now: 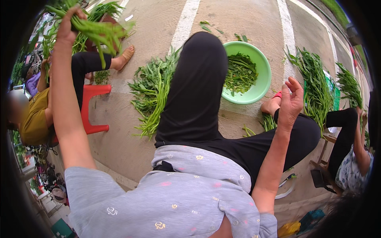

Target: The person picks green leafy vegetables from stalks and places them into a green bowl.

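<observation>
My left hand [69,26] is raised at the upper left, closed around a bunch of long-stemmed leafy greens [98,29] that look like water spinach; the hanging ends are blurred. My right hand [291,104] is held above my right leg, with nothing visible in it and its fingers partly apart. Between my legs stands a light green plastic basin [264,76], with loose leaves and stem pieces [241,74] inside. A pile of the same greens [156,89] lies on the ground left of my left knee, stems towards me.
A person sits at left by a red plastic stool [86,110], one sandalled foot [126,58] forward. More greens [314,86] are heaped on the right, near another seated person [354,166]. Loose leaves [205,26] lie beyond the basin on the white-striped pavement [186,20].
</observation>
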Tool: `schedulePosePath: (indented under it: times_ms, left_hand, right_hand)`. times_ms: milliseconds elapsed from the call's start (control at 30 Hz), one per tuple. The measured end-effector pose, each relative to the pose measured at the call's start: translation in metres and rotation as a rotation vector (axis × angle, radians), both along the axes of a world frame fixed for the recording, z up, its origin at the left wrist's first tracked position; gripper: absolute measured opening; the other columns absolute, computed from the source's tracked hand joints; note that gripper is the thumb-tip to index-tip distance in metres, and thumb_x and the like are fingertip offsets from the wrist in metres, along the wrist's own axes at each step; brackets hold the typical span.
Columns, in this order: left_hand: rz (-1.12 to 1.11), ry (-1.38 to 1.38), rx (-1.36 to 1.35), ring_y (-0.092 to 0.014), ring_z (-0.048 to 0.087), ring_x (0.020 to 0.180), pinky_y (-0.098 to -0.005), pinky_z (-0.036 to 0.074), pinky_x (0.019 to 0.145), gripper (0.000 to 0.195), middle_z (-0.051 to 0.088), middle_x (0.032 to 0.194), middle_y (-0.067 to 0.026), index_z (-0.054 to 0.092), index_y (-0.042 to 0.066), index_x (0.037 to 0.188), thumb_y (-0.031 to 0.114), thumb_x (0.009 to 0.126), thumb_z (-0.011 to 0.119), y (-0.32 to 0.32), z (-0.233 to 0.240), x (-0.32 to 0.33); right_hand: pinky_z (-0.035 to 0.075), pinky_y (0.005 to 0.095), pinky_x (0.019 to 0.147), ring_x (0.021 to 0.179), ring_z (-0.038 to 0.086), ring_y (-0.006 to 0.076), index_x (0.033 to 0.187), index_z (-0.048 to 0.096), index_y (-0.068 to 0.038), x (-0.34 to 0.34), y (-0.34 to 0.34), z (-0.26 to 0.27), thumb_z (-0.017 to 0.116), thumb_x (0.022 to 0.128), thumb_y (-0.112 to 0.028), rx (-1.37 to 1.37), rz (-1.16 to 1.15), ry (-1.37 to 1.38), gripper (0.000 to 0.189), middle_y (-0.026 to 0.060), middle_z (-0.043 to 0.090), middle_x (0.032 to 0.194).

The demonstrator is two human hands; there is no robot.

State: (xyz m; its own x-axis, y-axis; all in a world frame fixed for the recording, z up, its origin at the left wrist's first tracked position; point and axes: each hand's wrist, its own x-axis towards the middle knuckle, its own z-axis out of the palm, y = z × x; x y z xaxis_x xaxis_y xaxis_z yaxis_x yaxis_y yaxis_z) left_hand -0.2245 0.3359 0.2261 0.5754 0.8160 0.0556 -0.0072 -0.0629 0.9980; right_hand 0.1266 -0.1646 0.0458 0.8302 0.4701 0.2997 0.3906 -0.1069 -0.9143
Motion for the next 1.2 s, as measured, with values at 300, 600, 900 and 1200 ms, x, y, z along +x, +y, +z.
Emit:
schedulePosePath:
  times_ms: [300,600,900,1200]
  left_hand:
    - [0.373,0.490,-0.513,-0.012,0.047,0.044,-0.0269,0.041,0.041,0.013,0.051,0.057,-0.0008,0.053,0.009,0.071,0.017,0.074,0.063,-0.095,-0.170,-0.122]
    - [0.515,0.262,-0.907,-0.009,0.049,0.050,-0.0260,0.043,0.048,0.016,0.050,0.061,0.0024,0.051,0.011,0.076,0.018,0.077,0.065,-0.120,-0.224,-0.194]
    - [0.731,0.030,-1.188,-0.022,0.051,0.058,-0.0432,0.050,0.063,0.026,0.053,0.065,-0.0094,0.048,0.009,0.067,0.023,0.076,0.068,-0.233,-0.337,-0.084]
    - [0.942,-0.330,-0.998,-0.020,0.054,0.067,-0.0406,0.052,0.068,0.020,0.053,0.070,-0.0046,0.051,0.007,0.076,0.021,0.078,0.066,-0.282,-0.405,-0.061]
  right_hand:
    - [0.043,0.0253,0.084,0.094,0.053,0.0130,0.111,0.051,0.001,-0.002,0.001,-0.009,0.053,0.085,-0.001,-0.012,0.083,0.125,0.026,0.0083,0.054,0.108]
    - [0.044,0.0241,0.081,0.092,0.054,0.0118,0.109,0.052,0.001,-0.005,0.001,-0.017,0.053,0.085,-0.001,-0.056,0.082,0.135,0.025,0.0068,0.055,0.106]
    - [0.045,0.0219,0.073,0.086,0.055,0.0104,0.107,0.053,0.001,-0.005,-0.001,-0.025,0.054,0.084,0.000,-0.063,0.122,0.148,0.024,0.0057,0.056,0.103]
    - [0.045,0.0215,0.072,0.085,0.055,0.0095,0.106,0.054,0.000,-0.005,-0.001,-0.024,0.055,0.084,-0.001,-0.123,0.113,0.190,0.023,0.0042,0.057,0.099]
